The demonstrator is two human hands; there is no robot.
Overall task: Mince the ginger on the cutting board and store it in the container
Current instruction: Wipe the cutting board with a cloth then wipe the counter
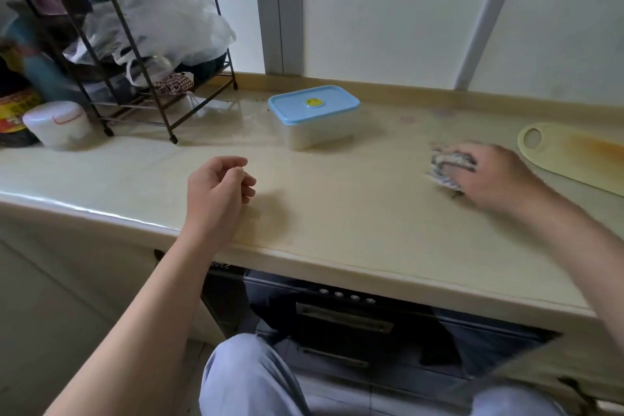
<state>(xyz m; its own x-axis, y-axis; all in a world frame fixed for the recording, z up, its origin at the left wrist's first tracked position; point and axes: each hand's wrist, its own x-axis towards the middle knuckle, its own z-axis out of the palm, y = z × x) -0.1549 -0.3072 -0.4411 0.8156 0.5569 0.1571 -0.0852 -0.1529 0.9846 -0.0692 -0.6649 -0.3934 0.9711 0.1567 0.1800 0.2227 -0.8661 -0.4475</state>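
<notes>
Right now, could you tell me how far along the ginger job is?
Seemingly done: the cutting board bears no ginger, only a stain, and the container is lidded. In hand: the right hand grips a cloth on the counter; the left hand holds nothing. Left: probably just wiping up.

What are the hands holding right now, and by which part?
The right hand grips a crumpled grey-and-white patterned cloth around its bunched middle, against the cream countertop. The left hand hangs loosely curled and holds nothing.
</notes>
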